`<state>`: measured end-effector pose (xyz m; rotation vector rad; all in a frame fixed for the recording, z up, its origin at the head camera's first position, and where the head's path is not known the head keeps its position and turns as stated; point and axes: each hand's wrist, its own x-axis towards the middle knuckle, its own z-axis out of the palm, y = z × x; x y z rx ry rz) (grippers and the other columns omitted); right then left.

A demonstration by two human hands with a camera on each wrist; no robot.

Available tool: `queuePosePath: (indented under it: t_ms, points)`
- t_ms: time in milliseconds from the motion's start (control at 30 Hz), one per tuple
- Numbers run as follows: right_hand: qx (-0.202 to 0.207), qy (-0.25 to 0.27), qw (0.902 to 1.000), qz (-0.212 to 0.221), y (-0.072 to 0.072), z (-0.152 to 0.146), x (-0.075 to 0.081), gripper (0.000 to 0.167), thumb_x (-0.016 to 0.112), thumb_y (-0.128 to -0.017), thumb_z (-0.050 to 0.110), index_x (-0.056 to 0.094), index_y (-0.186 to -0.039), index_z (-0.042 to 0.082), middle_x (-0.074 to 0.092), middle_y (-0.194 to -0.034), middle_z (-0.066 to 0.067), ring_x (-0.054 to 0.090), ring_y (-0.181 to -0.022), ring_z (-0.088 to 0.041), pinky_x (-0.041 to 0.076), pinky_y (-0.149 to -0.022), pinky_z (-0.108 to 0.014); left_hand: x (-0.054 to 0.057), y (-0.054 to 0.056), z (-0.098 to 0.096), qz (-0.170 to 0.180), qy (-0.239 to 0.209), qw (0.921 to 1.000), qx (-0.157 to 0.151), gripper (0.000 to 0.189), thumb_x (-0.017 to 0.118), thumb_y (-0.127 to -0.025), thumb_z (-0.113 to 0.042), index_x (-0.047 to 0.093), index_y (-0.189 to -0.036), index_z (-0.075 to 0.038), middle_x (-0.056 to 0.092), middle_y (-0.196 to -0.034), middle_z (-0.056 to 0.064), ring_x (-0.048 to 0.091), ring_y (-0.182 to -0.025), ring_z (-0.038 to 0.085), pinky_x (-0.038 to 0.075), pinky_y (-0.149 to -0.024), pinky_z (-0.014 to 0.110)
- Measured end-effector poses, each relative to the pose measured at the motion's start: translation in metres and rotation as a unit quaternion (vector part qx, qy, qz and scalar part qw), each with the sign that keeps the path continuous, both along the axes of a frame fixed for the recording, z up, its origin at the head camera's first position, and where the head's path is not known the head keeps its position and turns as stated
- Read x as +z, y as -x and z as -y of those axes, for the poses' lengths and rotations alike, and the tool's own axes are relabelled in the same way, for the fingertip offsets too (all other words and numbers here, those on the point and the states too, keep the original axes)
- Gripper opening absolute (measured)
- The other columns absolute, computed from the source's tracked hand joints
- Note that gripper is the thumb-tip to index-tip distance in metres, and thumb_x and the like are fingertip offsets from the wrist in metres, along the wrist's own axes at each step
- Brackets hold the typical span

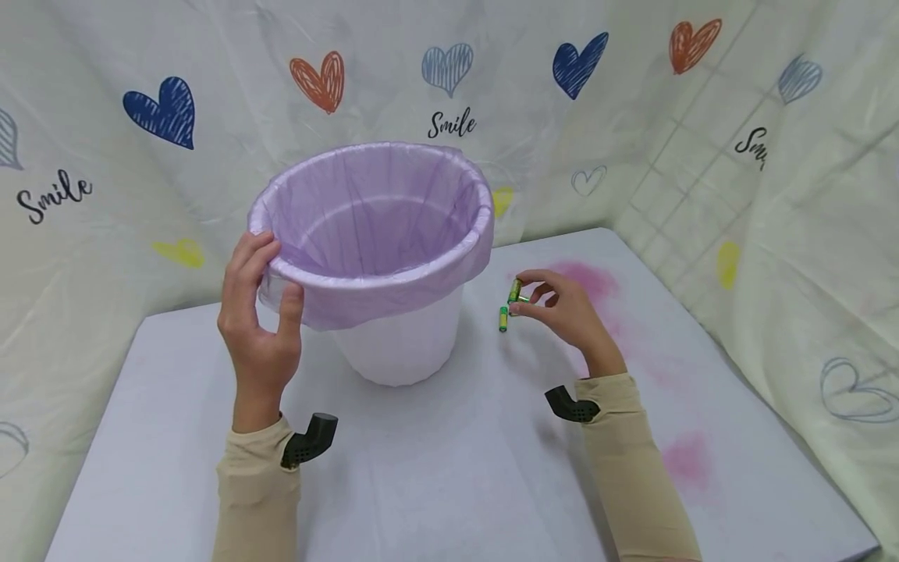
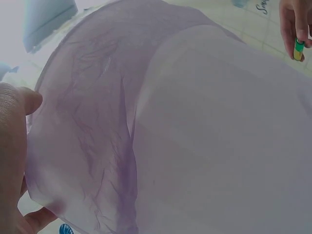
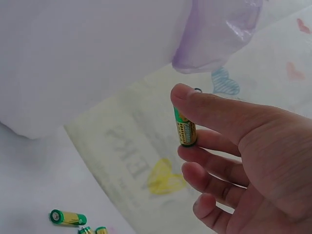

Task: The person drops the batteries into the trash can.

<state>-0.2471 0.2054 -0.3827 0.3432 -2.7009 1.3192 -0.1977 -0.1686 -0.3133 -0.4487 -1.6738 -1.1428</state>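
Green-and-gold battery [image 3: 186, 130] in right hand [image 1: 565, 308]

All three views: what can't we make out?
Bin, inside floor: head view, hidden behind its near rim.
Held battery, upper end: right wrist view, largely covered by the right hand.
Two loose batteries: right wrist view, cut by bottom edge.
Left hand: left wrist view, cut by left edge.

battery [image 3: 186, 133]: glossy, metallic casing. bin liner [image 1: 393, 298]: thin crinkled plastic, slight sheen. bin [image 1: 403, 351]: smooth, matt. sleeves [image 1: 632, 460]: matt cloth.
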Motion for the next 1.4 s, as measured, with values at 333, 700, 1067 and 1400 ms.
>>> queuePosePath:
  t_ms: [333, 700, 1067, 1400]
  points:
    - [-0.017, -0.009, 0.9997, -0.012, -0.008, 0.003, 0.013, 0.049, 0.073, -0.083, 0.037, 0.061, -0.128, 0.021, 0.064, -0.119, 0.0, 0.056, -0.089, -0.012, 0.045, -0.084, -0.031, -0.003, 0.0, 0.002, 0.0, 0.003, 1.0, 0.001, 0.048, 0.058, -0.089, -0.033, 0.062, -0.115, 0.007, 0.062, -0.124, 0.022, 0.048, -0.132, 0.035, 0.035, -0.115, 0.044]
    - [-0.014, 0.032, 0.998, -0.053, -0.014, 0.007, 0.024, 0.043, 0.074, -0.083, 0.027, 0.063, -0.125, 0.019, 0.065, -0.116, -0.002, 0.055, -0.086, -0.008, 0.044, -0.077, -0.019, 0.004, -0.004, -0.003, 0.0, 0.002, 1.0, -0.001, 0.047, 0.057, -0.089, -0.031, 0.062, -0.115, 0.008, 0.061, -0.125, 0.023, 0.048, -0.132, 0.035, 0.036, -0.115, 0.043]
    - [-0.005, 0.059, 0.9929, -0.103, -0.022, 0.013, 0.04, 0.041, 0.075, -0.082, 0.017, 0.065, -0.123, 0.017, 0.065, -0.113, -0.002, 0.055, -0.081, -0.005, 0.044, -0.073, -0.016, 0.002, -0.003, -0.004, 0.001, 0.001, 1.0, -0.003, 0.047, 0.057, -0.089, -0.031, 0.062, -0.115, 0.008, 0.061, -0.125, 0.023, 0.048, -0.132, 0.035, 0.035, -0.115, 0.044]
    - [0.004, 0.089, 0.9903, -0.106, -0.027, 0.017, 0.05, 0.043, 0.074, -0.082, 0.015, 0.064, -0.124, 0.018, 0.064, -0.112, -0.001, 0.056, -0.081, -0.006, 0.045, -0.073, -0.016, 0.014, -0.013, -0.011, -0.004, -0.005, 1.0, -0.004, 0.045, 0.057, -0.09, -0.027, 0.061, -0.114, 0.011, 0.06, -0.122, 0.028, 0.049, -0.13, 0.039, 0.036, -0.115, 0.043]
